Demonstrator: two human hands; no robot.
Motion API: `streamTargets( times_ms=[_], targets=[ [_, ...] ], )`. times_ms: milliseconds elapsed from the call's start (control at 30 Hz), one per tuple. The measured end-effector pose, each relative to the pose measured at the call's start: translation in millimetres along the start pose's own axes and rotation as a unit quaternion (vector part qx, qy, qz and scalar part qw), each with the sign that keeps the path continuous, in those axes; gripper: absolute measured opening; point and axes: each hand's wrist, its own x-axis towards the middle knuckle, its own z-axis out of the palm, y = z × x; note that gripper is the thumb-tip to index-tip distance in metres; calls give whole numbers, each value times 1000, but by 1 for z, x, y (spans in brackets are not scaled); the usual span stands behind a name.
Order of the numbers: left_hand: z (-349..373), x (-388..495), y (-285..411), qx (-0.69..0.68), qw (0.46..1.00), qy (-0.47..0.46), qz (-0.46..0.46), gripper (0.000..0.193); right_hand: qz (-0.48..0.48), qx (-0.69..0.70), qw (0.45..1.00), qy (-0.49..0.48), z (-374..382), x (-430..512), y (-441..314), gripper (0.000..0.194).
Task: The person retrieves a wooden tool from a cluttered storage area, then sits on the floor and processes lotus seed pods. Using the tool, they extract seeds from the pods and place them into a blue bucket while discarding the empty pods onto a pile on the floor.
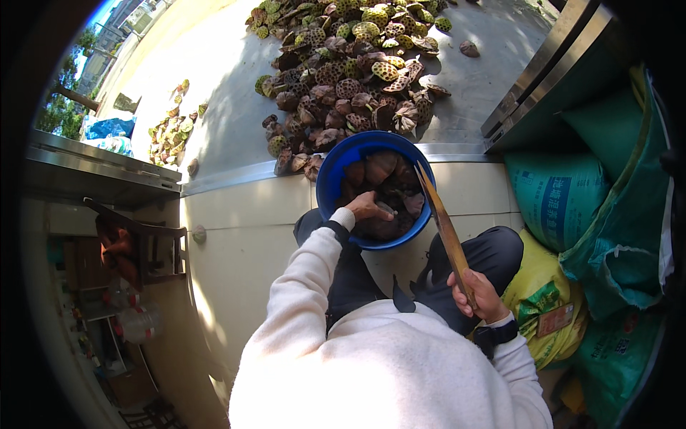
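A blue plastic bucket (322,199) stands between my knees with several dark brown dried lotus seed pods (381,167) inside. My left hand (366,207) reaches over the near left rim into it. Between that thumb and fingers is a small greyish piece (385,207), too partly hidden to identify. My right hand (478,296) grips the lower end of long bamboo tongs (448,230). Their narrow, split tips point up and away, slightly apart, over the bucket's right rim, with nothing between them.
Beyond the metal door sill (455,153) lies a large heap of lotus seed pods (343,75), with a smaller pile (170,137) farther left. Green woven sacks (557,201) and a yellow sack (546,300) crowd my right. A wooden chair (161,230) stands left; one loose pod (199,234) lies on the tiles.
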Motion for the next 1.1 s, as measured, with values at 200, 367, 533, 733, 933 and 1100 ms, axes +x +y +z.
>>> streamTargets(
  times_ms=[200,367,533,733,933,1100],
  targets=[
    [-6,-20,25,-129,991,37,2,70,8,-206,975,77,13,12,-2,40],
    [-33,-58,36,-479,868,133,13,65,-156,-640,721,215,27,12,0,37],
    [-22,-75,36,-513,829,211,74,61,-136,-689,675,226,42,16,-6,36],
    [-5,-77,38,-472,790,354,164,57,-152,-694,672,211,48,12,-7,35],
    [0,-75,39,-346,818,428,167,55,-162,-691,670,217,47,21,-4,34],
    [25,-82,44,-386,808,423,139,53,-210,-653,697,206,47,42,4,35]
  ],
)
